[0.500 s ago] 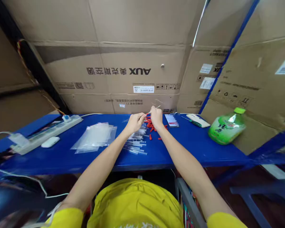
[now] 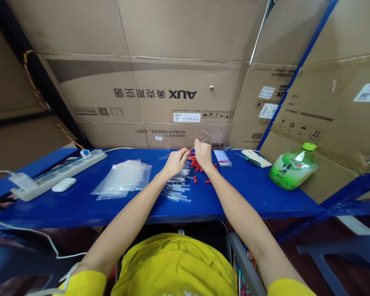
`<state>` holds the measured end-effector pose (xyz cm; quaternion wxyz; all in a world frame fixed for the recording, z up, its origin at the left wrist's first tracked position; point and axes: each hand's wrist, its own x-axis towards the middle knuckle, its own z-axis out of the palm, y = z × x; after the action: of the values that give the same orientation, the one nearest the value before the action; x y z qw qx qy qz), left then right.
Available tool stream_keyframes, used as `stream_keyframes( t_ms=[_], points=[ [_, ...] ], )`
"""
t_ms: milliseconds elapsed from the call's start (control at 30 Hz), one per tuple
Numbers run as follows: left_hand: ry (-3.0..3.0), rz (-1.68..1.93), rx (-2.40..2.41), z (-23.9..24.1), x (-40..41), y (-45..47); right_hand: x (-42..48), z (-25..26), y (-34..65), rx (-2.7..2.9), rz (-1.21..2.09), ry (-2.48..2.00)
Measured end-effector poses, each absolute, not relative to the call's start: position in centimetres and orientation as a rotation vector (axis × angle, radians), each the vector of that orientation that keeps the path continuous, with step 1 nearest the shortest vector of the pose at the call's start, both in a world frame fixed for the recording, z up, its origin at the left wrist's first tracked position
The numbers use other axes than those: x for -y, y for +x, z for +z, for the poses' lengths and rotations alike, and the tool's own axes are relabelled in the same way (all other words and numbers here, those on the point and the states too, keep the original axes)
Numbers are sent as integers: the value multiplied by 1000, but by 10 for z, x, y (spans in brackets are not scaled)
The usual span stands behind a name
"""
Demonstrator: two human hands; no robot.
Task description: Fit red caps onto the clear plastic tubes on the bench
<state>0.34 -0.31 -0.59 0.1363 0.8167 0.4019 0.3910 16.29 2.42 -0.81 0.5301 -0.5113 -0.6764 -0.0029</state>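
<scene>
My left hand (image 2: pixel 176 161) is closed in a pinch above the pile of clear tubes (image 2: pixel 176 191). A thin clear tube (image 2: pixel 164 156) sticks out to its left. Close beside it, my right hand (image 2: pixel 203 156) is also pinched, on a thin pale stick whose tip shows faintly above the fingers. The fingertips nearly meet, with a bit of red between them; how the held parts join is hidden. Small red pieces (image 2: pixel 195 179) lie heaped under and around my right hand, right of the tubes.
Clear plastic bags (image 2: pixel 123 179) lie to the left, near a white case (image 2: pixel 64 184) and a power strip (image 2: pixel 61 174). A phone (image 2: pixel 222 158), a green-handled screwdriver (image 2: pixel 253 161), a white device (image 2: pixel 259 156) and a green bottle (image 2: pixel 292 166) stand or lie right. Cardboard (image 2: pixel 179 37) walls the back.
My hands stay nearly in place, drawn slightly closer together. The pale stick at my right hand shows less clearly now. The view has shifted a little.
</scene>
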Motion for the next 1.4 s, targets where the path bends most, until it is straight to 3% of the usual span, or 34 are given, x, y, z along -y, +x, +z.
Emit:
stream_keyframes(
  t_ms=[333, 733, 1100, 1400],
  points=[
    [1948, 1134, -792, -16, -6, 3, -23, -13, 162, 1821, 175, -1003],
    [2033, 1248, -1018, -13, -9, 4, -28, -16, 145, 1770, 197, -1224],
    [1730, 1221, -964, -23, -13, 9, -33, -13, 145, 1631, 514, -1192],
    [2347, 1342, -1152, -19, -7, 2, -36, -16, 156, 1529, 537, -1115]
  ],
)
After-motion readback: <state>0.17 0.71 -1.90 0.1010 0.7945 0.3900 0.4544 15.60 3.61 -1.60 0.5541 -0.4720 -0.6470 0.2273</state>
